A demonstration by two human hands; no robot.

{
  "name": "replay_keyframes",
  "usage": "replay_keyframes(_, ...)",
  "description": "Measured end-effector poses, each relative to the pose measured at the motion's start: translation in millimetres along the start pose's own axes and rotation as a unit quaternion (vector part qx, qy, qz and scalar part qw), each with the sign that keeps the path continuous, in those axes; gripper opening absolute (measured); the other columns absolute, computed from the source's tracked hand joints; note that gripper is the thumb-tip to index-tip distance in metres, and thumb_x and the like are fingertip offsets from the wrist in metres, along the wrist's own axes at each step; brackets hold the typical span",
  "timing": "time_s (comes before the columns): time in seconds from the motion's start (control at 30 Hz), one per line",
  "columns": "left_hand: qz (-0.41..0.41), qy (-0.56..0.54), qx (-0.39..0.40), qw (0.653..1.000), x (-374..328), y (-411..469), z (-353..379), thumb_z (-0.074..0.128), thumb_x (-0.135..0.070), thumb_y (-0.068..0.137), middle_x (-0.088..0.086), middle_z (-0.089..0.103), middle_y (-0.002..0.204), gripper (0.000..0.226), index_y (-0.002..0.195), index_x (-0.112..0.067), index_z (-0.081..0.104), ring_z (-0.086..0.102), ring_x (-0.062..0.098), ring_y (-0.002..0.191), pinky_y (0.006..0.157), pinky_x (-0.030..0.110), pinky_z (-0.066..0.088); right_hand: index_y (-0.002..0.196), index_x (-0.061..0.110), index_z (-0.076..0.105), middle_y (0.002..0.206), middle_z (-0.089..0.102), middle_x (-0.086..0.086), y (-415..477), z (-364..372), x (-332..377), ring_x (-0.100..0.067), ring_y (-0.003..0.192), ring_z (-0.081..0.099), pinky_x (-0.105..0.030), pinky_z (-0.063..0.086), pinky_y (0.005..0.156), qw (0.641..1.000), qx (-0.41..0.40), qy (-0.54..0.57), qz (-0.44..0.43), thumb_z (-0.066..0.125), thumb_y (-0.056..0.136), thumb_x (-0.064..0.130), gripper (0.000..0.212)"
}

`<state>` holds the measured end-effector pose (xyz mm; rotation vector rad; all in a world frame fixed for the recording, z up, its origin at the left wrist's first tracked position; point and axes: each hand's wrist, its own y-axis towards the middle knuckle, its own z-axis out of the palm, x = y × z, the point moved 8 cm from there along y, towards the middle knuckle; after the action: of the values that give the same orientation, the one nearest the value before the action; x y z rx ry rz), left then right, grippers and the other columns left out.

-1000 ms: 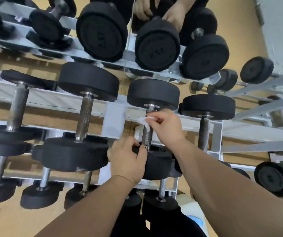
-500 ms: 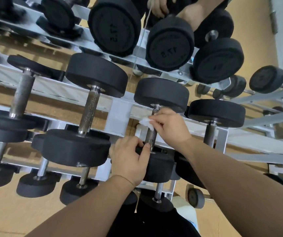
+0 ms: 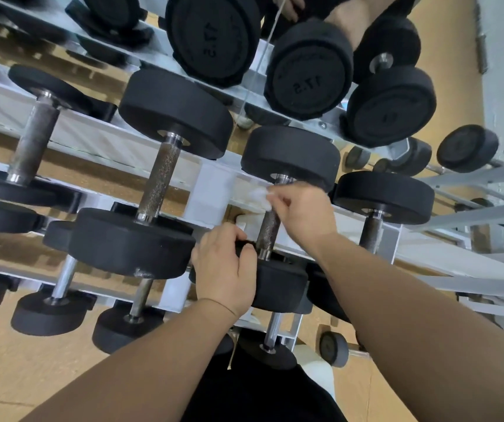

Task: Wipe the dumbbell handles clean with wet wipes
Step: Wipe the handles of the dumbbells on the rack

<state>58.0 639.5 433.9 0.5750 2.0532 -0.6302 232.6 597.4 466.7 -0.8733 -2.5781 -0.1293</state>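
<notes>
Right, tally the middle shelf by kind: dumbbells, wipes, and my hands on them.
Dumbbells: 4
Wet wipe: 1
Hands: 2 (left hand grips a dumbbell's near head, right hand pinches the wet wipe at its handle)
Total: 7

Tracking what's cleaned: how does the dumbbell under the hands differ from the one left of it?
The held dumbbell has smaller heads and a slimmer handle than the left neighbour. The left hand grips the held dumbbell's near head, the right hand pinches a wipe on its handle; the left neighbour is untouched. Both: black heads, knurled metal handles.
</notes>
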Motion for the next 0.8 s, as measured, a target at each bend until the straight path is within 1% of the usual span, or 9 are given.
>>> replay_keyframes(0.07,0.003,0.008,0.003,1.0,1,1,1,0.031,-0.044,0.081,-0.007,0.057,0.096,0.029,0.092,-0.026,0.051,0.047,0.018,0.095,0.093,0.048,0.038,0.111,0.029,0.076,0.101,0.075,0.002,4,-2,-13,-0.018,0.093,0.066,-0.032,0.052,0.084,0.996,-0.029,0.009,0.078,0.063,0.095,0.039,0.023)
replay_keyframes(0.13,0.005,0.022,0.008,1.0,1,1,4,0.031,-0.045,0.082,-0.007,0.057,0.098,0.032,0.093,-0.025,0.053,0.047,0.019,0.096,0.094,0.049,0.038,0.115,0.029,0.075,0.102,0.074,0.004,-7,4,-12,-0.013,0.089,0.063,-0.027,0.048,0.082,0.996,0.007,0.03,0.081,0.064,0.095,0.035,0.024)
replay_keyframes(0.2,-0.007,0.025,0.003,1.0,4,0,4,0.029,-0.047,0.081,-0.007,0.058,0.099,0.036,0.094,-0.024,0.053,0.048,0.021,0.097,0.093,0.049,0.038,0.116,0.028,0.074,0.101,0.071,0.007,-26,11,-1,-0.009,0.086,0.06,-0.023,0.045,0.079,0.993,0.103,0.038,0.041,0.065,0.095,0.032,0.023)
replay_keyframes(0.3,-0.039,0.023,-0.019,0.999,6,-1,3,0.027,-0.048,0.079,-0.005,0.059,0.099,0.038,0.095,-0.024,0.053,0.05,0.023,0.098,0.089,0.045,0.037,0.117,0.027,0.074,0.106,0.073,0.0,-43,20,10,-0.021,0.097,0.065,-0.029,0.048,0.082,0.979,0.192,-0.036,-0.056,0.062,0.096,0.031,0.024)
replay_keyframes(0.37,-0.041,0.027,-0.026,0.998,5,-3,4,0.027,-0.047,0.079,-0.005,0.057,0.099,0.037,0.096,-0.025,0.051,0.049,0.023,0.098,0.088,0.044,0.037,0.117,0.032,0.073,0.105,0.073,-0.003,-30,19,12,-0.026,0.098,0.065,-0.035,0.051,0.08,0.977,0.174,-0.105,-0.068,0.058,0.098,0.034,0.025)
replay_keyframes(0.53,-0.02,0.015,-0.016,1.0,5,-3,4,0.028,-0.045,0.08,-0.007,0.053,0.101,0.034,0.097,-0.024,0.05,0.045,0.021,0.099,0.09,0.044,0.036,0.119,0.034,0.071,0.103,0.075,-0.001,6,-7,5,-0.028,0.096,0.067,-0.038,0.054,0.08,0.989,0.009,-0.133,0.06,0.055,0.099,0.04,0.026)
replay_keyframes(0.6,-0.011,0.013,-0.01,1.0,5,-2,4,0.028,-0.044,0.082,-0.008,0.052,0.1,0.029,0.096,-0.027,0.047,0.044,0.02,0.099,0.09,0.045,0.036,0.12,0.035,0.07,0.106,0.075,0.0,-3,5,7,-0.028,0.096,0.067,-0.036,0.054,0.08,0.988,0.067,-0.133,0.039,0.054,0.099,0.038,0.026)
replay_keyframes(0.7,0.003,0.013,-0.019,1.0,4,-2,3,0.031,-0.045,0.083,-0.006,0.055,0.1,0.029,0.094,-0.025,0.05,0.045,0.021,0.097,0.087,0.043,0.035,0.118,0.035,0.071,0.107,0.075,0.001,-31,31,23,-0.027,0.096,0.067,-0.033,0.052,0.082,0.961,0.232,-0.142,-0.056,0.055,0.099,0.036,0.025)
replay_keyframes(0.8,0.012,0.016,-0.032,0.999,3,-2,2,0.033,-0.043,0.082,-0.005,0.056,0.099,0.032,0.095,-0.021,0.054,0.046,0.022,0.095,0.083,0.04,0.032,0.109,0.031,0.072,0.103,0.072,0.002,-16,28,19,-0.028,0.093,0.066,-0.038,0.055,0.077,0.946,0.22,-0.223,-0.087,0.051,0.1,0.038,0.024)
